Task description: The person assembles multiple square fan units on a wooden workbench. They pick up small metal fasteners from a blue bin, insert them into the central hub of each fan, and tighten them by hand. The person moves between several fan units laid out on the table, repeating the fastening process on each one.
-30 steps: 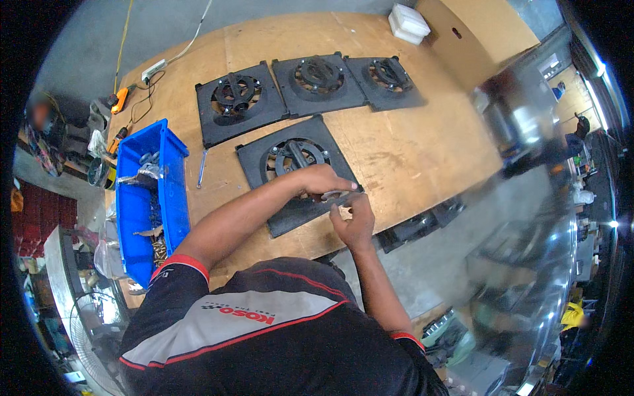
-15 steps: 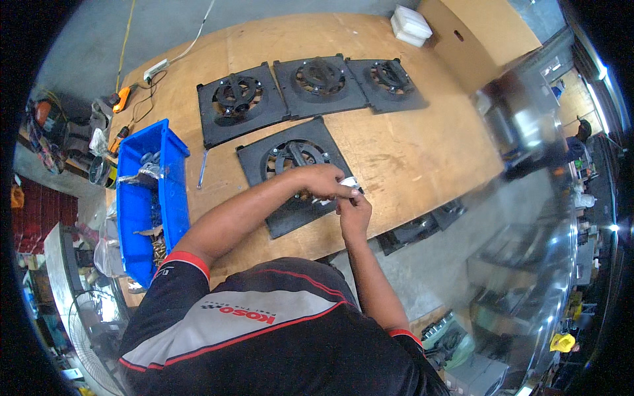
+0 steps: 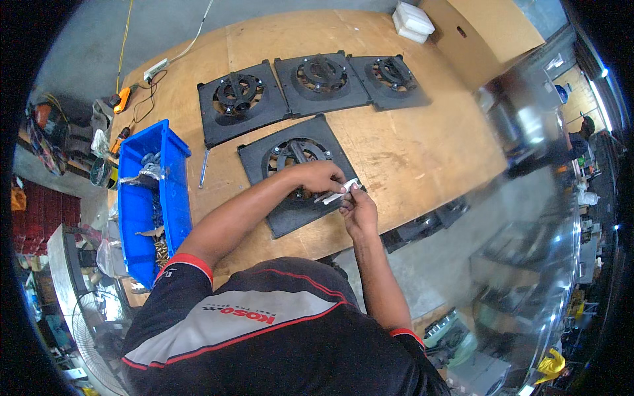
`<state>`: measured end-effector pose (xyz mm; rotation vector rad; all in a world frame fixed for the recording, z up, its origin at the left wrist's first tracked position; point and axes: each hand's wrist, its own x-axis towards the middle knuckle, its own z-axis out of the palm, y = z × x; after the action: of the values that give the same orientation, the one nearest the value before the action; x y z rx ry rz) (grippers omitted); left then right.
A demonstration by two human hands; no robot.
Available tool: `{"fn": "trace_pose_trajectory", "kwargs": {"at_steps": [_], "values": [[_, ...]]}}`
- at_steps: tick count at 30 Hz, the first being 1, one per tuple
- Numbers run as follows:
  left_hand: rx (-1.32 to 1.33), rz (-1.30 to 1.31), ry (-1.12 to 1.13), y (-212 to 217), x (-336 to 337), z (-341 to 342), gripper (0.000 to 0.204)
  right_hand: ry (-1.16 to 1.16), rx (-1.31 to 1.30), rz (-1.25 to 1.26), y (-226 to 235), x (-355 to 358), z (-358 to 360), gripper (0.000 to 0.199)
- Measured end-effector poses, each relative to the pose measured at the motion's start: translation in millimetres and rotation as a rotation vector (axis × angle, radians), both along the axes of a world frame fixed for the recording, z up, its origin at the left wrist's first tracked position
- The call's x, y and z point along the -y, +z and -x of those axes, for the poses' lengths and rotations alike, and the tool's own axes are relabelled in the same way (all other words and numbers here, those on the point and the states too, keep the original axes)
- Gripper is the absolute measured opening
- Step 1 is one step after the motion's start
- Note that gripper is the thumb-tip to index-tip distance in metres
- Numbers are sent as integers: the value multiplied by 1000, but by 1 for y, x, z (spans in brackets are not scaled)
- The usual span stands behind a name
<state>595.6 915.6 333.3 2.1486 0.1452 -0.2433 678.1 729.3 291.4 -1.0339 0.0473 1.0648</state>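
Note:
My left hand [image 3: 322, 177] and my right hand [image 3: 360, 210] meet over the right side of the nearest black square panel [image 3: 263, 163]. Between their fingertips is a small white strip-like piece [image 3: 341, 191], perhaps paper or plastic; its exact kind does not show. Both hands are closed on it, the right in a pinch at its right end. Under my left hand and forearm the panel lies flat, its round slotted opening and crossing black bar [image 3: 298, 152] partly hidden.
Three similar black panels [image 3: 317, 101] lie in a row farther back on the wooden table [image 3: 409, 148]. Left stand a blue bin [image 3: 177, 204] with small hardware, a screwdriver-like tool [image 3: 203, 168] and an orange power tool [image 3: 119, 140]. White boxes [image 3: 413, 22] and a cardboard carton [image 3: 489, 39] sit far right.
My right hand has turned and shifted slightly right, its fingers now more upward. More of the white piece shows between my hands, stretched out as a strip.

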Motion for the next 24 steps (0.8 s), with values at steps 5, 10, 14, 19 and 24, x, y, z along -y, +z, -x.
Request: {"fn": "trace_pose_trajectory", "kwargs": {"at_steps": [5, 10, 14, 19, 24], "values": [[-14, -75, 6, -6, 0, -6, 42, 32, -25, 78, 5, 0, -1, 21], [-53, -150, 1, -11, 5, -17, 46, 71, 961, 383, -22, 12, 5, 19], [-64, -189, 11, -17, 8, -22, 48, -35, 1441, 247, -21, 16, 19, 29], [-125, -227, -16, -29, 3, -32, 51, -26, 1790, 293, -11, 7, 16, 32], [-123, -299, 97, -28, 8, -31, 50, 191, 1572, 372, -27, 5, 1, 26]]}}
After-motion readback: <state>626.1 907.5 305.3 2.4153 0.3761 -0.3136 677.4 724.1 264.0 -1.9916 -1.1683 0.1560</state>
